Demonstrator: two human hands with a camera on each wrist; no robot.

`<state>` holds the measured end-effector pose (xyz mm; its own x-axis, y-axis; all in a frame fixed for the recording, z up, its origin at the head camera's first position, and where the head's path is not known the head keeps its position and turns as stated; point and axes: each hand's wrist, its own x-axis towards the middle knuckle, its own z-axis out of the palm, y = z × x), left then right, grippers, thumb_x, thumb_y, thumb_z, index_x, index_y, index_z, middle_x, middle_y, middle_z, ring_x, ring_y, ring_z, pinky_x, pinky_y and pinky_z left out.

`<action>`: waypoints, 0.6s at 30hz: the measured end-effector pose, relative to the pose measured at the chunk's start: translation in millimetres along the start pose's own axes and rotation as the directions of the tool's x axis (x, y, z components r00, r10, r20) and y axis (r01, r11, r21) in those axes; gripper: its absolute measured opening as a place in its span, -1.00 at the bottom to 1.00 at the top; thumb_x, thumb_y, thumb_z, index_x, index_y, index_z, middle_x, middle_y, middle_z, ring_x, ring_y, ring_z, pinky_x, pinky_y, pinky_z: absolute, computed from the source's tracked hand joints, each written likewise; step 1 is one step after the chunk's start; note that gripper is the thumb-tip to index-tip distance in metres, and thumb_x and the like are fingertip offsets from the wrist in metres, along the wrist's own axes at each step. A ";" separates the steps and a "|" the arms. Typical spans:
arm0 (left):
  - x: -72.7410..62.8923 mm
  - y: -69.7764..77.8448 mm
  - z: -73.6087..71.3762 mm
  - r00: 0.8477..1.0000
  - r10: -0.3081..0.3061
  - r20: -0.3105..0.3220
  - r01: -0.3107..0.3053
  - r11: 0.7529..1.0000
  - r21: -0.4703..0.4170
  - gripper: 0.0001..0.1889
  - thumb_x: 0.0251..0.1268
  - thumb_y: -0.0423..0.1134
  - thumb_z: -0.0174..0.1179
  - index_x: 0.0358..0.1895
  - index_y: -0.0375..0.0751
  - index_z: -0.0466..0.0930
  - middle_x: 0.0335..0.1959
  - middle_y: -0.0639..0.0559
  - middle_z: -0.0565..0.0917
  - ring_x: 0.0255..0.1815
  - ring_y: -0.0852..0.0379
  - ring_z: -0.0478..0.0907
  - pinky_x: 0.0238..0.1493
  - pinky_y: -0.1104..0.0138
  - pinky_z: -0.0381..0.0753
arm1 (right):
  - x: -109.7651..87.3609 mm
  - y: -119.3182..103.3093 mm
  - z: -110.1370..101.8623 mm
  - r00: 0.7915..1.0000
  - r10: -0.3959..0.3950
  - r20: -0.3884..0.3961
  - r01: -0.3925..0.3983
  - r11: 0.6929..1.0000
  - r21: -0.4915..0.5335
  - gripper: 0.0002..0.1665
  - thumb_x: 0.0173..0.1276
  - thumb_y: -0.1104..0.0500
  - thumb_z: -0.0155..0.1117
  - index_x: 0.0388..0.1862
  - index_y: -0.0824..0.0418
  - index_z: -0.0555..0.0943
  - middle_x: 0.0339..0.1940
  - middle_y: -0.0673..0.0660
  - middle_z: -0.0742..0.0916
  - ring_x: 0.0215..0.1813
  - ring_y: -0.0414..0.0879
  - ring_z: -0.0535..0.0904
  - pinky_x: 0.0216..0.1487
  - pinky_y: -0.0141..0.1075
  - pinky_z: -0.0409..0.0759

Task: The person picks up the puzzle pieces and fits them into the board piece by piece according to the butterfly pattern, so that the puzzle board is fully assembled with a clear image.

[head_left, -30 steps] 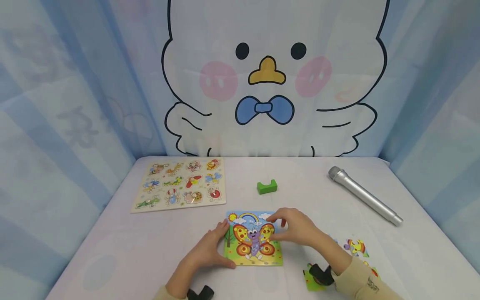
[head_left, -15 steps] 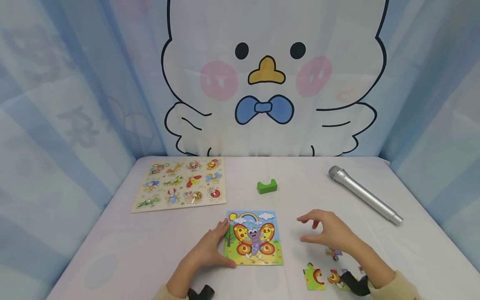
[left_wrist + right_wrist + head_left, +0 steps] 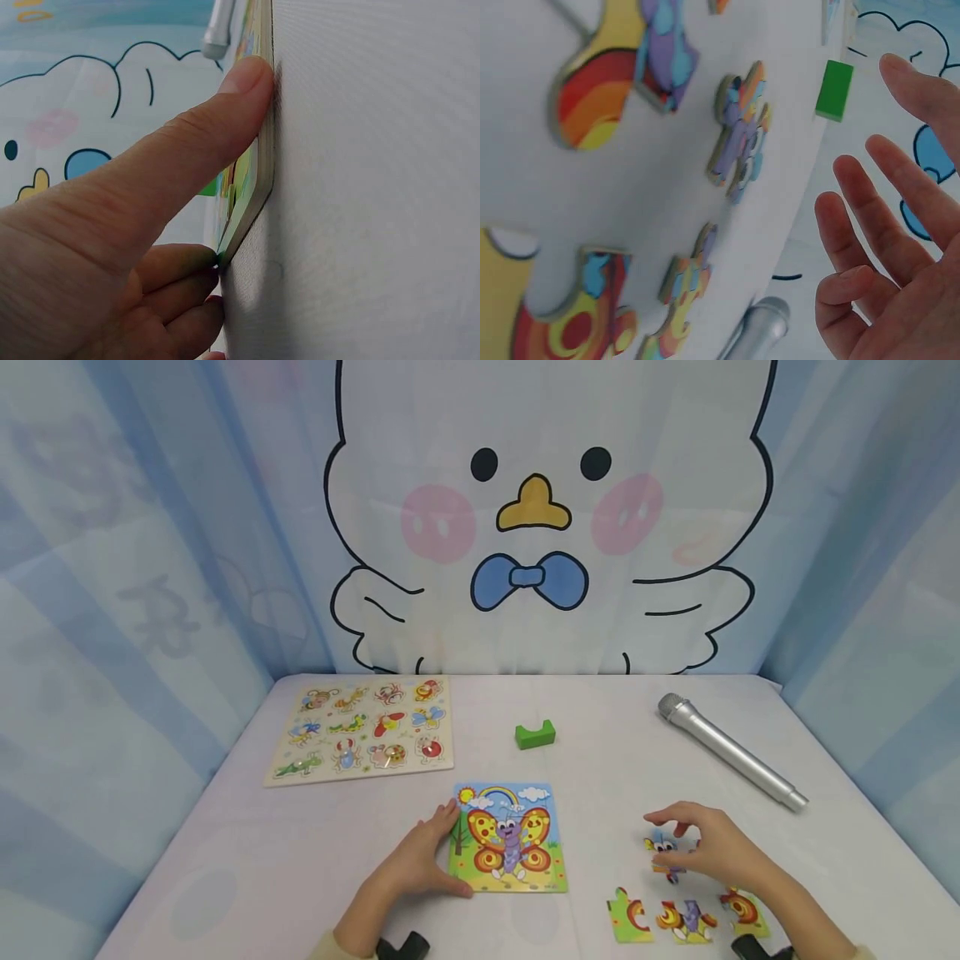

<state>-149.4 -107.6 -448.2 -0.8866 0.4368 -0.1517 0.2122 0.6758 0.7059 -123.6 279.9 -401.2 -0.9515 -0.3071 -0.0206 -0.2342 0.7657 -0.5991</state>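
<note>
A square butterfly jigsaw puzzle (image 3: 510, 839) lies flat on the white table. At its near-left corner rests my left hand (image 3: 416, 860), thumb against the near edge and fingers along the left edge. The left wrist view shows the thumb (image 3: 240, 82) lying along the puzzle's thick edge. My right hand (image 3: 716, 847) hovers over loose jigsaw pieces on the right, fingers bent and spread, nothing between them. A piece with purple and blue parts (image 3: 739, 131) lies below it. Nearer are a green piece (image 3: 622, 920), a purple-and-yellow one (image 3: 692, 922) and a red-orange one (image 3: 745, 912).
Back left lies a wooden insect puzzle board (image 3: 375, 731). A green notched block (image 3: 535, 737) stands behind the butterfly puzzle, and a silver microphone (image 3: 735, 752) lies slanted at the back right. A printed curtain (image 3: 540, 635) hangs behind the table.
My right hand has drawn away from the butterfly puzzle, moving right and nearer to me, to above the loose pieces. The left hand has stayed at the puzzle's corner.
</note>
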 end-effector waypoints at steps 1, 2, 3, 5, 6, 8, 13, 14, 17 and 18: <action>0.0 0.0 0.0 1.000 0.001 -0.002 -0.001 1.000 0.000 0.14 -0.40 0.00 0.52 0.34 -0.42 0.11 0.42 -0.22 0.03 0.42 -0.18 -0.07 0.37 -0.07 -0.13 | -1.8 3.2 0.5 1.000 0.012 0.003 -0.012 1.000 0.000 -0.41 -0.05 0.02 0.47 0.00 0.17 0.58 -0.11 0.11 0.65 -0.25 -0.11 0.45 -0.42 -0.38 0.46; -0.1 -0.1 0.0 1.000 0.002 -0.002 -0.002 1.000 0.001 0.14 -0.40 0.00 0.52 0.34 -0.42 0.11 0.42 -0.22 0.03 0.41 -0.18 -0.07 0.37 -0.07 -0.13 | -3.4 6.3 1.1 1.000 0.022 0.004 -0.022 1.000 -0.001 -0.40 -0.06 0.01 0.47 0.00 0.18 0.58 -0.11 0.11 0.65 -0.26 -0.12 0.44 -0.42 -0.38 0.45; 0.0 -0.1 0.0 1.000 0.003 -0.003 -0.003 1.000 0.002 0.14 -0.40 0.00 0.52 0.34 -0.42 0.11 0.42 -0.22 0.03 0.41 -0.18 -0.07 0.37 -0.07 -0.13 | -4.5 9.6 1.7 1.000 0.029 0.004 -0.029 1.000 -0.007 -0.40 -0.06 0.01 0.47 0.00 0.18 0.58 -0.11 0.11 0.65 -0.26 -0.14 0.44 -0.42 -0.39 0.45; -0.1 0.0 0.0 1.000 0.003 -0.003 -0.003 1.000 0.007 0.13 -0.39 0.00 0.52 0.34 -0.42 0.11 0.42 -0.22 0.04 0.41 -0.18 -0.07 0.37 -0.07 -0.12 | -6.6 15.9 3.0 0.999 0.047 0.000 -0.047 0.999 -0.023 -0.40 -0.07 -0.01 0.48 -0.01 0.17 0.59 -0.11 0.07 0.65 -0.29 -0.18 0.43 -0.40 -0.40 0.46; -0.1 0.2 -0.1 1.000 0.003 -0.003 -0.003 1.000 0.009 0.13 -0.39 0.00 0.52 0.34 -0.42 0.12 0.42 -0.22 0.04 0.41 -0.18 -0.07 0.37 -0.07 -0.12 | -7.3 18.4 3.2 0.999 0.053 0.000 -0.053 0.998 -0.022 -0.40 -0.08 -0.02 0.48 -0.02 0.17 0.59 -0.12 0.07 0.65 -0.30 -0.20 0.43 -0.41 -0.41 0.46; -0.2 0.6 -0.3 1.000 0.000 -0.002 0.000 1.000 0.008 0.13 -0.39 0.00 0.52 0.34 -0.42 0.12 0.42 -0.22 0.04 0.41 -0.18 -0.07 0.37 -0.07 -0.12 | -8.8 22.4 3.4 0.998 0.056 0.007 -0.056 0.998 -0.022 -0.40 -0.08 -0.01 0.48 -0.02 0.17 0.59 -0.11 0.07 0.65 -0.31 -0.21 0.42 -0.41 -0.41 0.45; -0.3 1.2 -0.3 1.000 -0.006 -0.001 0.006 1.000 0.006 0.13 -0.40 0.00 0.53 0.34 -0.42 0.12 0.42 -0.21 0.03 0.42 -0.18 -0.07 0.37 -0.07 -0.12 | -10.6 27.5 3.3 0.997 0.070 0.033 -0.068 0.997 -0.040 -0.38 -0.15 0.08 0.52 -0.02 0.18 0.59 -0.11 0.08 0.63 -0.31 -0.19 0.42 -0.40 -0.41 0.46; -0.2 1.1 -0.2 1.000 -0.007 -0.001 0.007 1.000 0.007 0.13 -0.40 0.00 0.53 0.34 -0.42 0.12 0.42 -0.21 0.04 0.42 -0.18 -0.07 0.37 -0.07 -0.12 | -10.6 28.0 3.6 0.996 0.077 0.036 -0.076 0.996 -0.044 -0.38 -0.16 0.11 0.53 -0.02 0.18 0.59 -0.11 0.07 0.63 -0.31 -0.19 0.42 -0.39 -0.40 0.46; 0.0 0.7 0.2 1.000 -0.008 -0.002 0.008 1.000 0.012 0.13 -0.40 0.01 0.52 0.34 -0.42 0.12 0.42 -0.21 0.04 0.42 -0.17 -0.07 0.37 -0.07 -0.12 | -10.0 28.6 4.6 0.994 0.098 0.039 -0.096 0.993 -0.063 -0.37 -0.19 0.16 0.53 -0.03 0.18 0.60 -0.12 0.07 0.63 -0.30 -0.17 0.43 -0.36 -0.38 0.48; 0.0 0.6 0.3 1.000 -0.007 -0.002 0.007 1.000 0.012 0.13 -0.40 0.01 0.52 0.34 -0.42 0.12 0.42 -0.21 0.04 0.41 -0.17 -0.07 0.37 -0.07 -0.12 | -9.7 28.9 5.1 0.994 0.105 0.039 -0.102 0.992 -0.068 -0.37 -0.20 0.18 0.53 -0.03 0.18 0.60 -0.12 0.07 0.63 -0.29 -0.16 0.43 -0.36 -0.37 0.49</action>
<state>-149.2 -107.1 -448.0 -0.8891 0.4305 -0.1553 0.2108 0.6863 0.6961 -120.1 302.1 -422.4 -0.9623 -0.2470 -0.1141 -0.1492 0.8298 -0.5377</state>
